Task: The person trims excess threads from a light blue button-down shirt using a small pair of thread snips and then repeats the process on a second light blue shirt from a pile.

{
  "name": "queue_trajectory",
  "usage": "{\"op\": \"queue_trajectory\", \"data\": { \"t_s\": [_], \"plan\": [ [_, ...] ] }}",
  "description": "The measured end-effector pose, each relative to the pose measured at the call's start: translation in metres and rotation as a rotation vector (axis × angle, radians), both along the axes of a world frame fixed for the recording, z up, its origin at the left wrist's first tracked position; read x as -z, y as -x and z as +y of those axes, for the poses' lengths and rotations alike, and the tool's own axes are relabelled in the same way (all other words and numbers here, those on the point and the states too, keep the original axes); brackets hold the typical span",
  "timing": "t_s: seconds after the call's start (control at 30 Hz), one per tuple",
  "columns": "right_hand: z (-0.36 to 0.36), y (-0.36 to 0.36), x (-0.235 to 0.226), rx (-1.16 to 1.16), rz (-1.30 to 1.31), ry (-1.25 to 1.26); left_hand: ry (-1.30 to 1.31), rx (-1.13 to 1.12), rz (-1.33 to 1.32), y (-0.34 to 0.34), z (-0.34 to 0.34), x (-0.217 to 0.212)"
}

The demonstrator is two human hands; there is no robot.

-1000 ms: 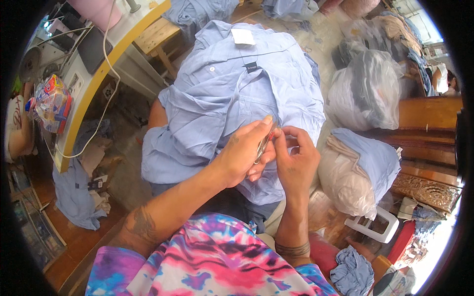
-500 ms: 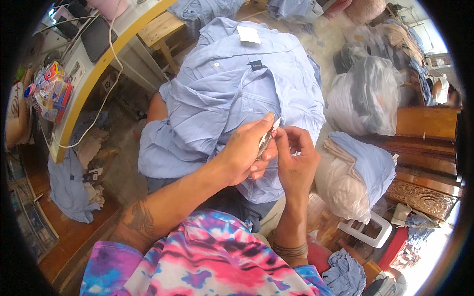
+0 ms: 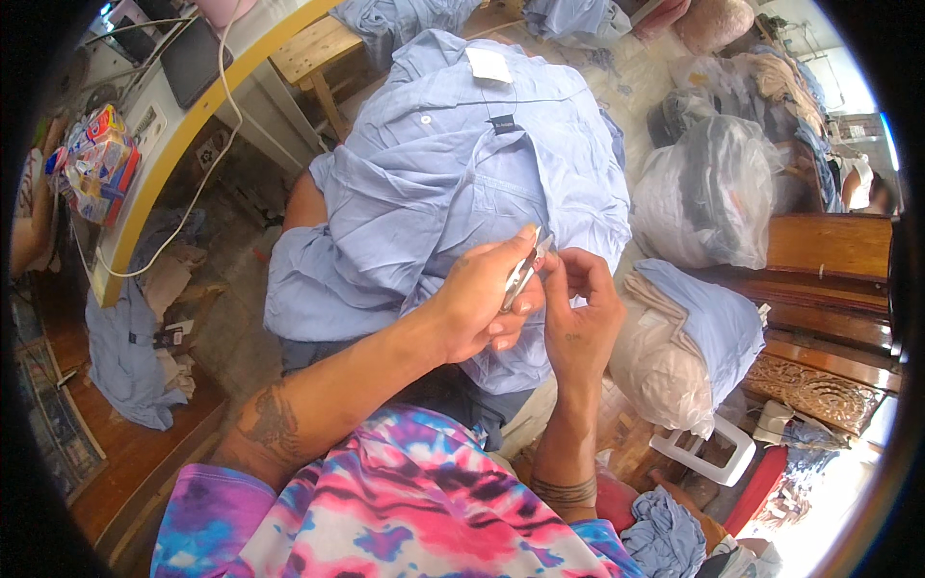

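Observation:
Light blue shirts (image 3: 385,207) lie bunched over my lap, the top one with a white tag near its far end and a dark label below that. Closed around small metal thread snips (image 3: 521,276), my left hand (image 3: 479,297) is over the near part of the cloth, the blades pointing up and to the right. My right hand (image 3: 586,306) is just beside the blade tips, thumb and forefinger pinched together. What lies between those fingertips is too small to tell.
A worktable (image 3: 198,120) with a yellow edge, a dangling white cable and a colourful packet (image 3: 96,169) stands at left. To the right are a clear plastic bag of cloth (image 3: 708,197), a wrapped bundle (image 3: 665,366), a white plastic stool (image 3: 727,462) and carved wooden furniture (image 3: 819,385).
Both hands stay in nearly the same place. The snips have turned slightly between the fingers, showing more of their bright metal. The whole view has shifted a little.

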State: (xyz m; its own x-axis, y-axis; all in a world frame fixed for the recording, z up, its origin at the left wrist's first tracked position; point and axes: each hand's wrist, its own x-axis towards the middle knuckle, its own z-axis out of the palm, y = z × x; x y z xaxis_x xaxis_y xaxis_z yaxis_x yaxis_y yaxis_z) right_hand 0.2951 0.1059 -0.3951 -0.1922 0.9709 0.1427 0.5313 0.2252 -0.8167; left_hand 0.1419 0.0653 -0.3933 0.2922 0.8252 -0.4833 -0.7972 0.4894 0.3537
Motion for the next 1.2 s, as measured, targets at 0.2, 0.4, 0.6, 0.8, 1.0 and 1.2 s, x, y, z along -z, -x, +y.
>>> {"op": "queue_trajectory", "data": {
  "t_s": [0.2, 0.4, 0.6, 0.8, 1.0, 1.2],
  "plan": [
    [-0.001, -0.003, -0.002, 0.003, -0.019, -0.03, -0.005, -0.007, -0.039, -0.002, -0.002, 0.001],
    [-0.003, -0.001, -0.002, -0.006, -0.019, -0.025, -0.005, -0.037, -0.043, -0.002, -0.003, 0.004],
    [-0.006, 0.0, -0.003, -0.001, -0.019, -0.022, -0.02, -0.038, -0.065, -0.001, -0.003, 0.007],
    [-0.007, -0.002, -0.005, -0.009, -0.035, -0.029, -0.045, -0.021, -0.03, -0.002, 0.0, 0.005],
    [-0.005, -0.006, -0.003, -0.025, -0.041, -0.068, -0.083, -0.019, -0.012, -0.006, 0.002, 0.006],
    [-0.002, -0.004, -0.013, -0.064, -0.048, -0.081, -0.103, -0.021, 0.028, -0.008, 0.003, 0.004]
  ]
}}
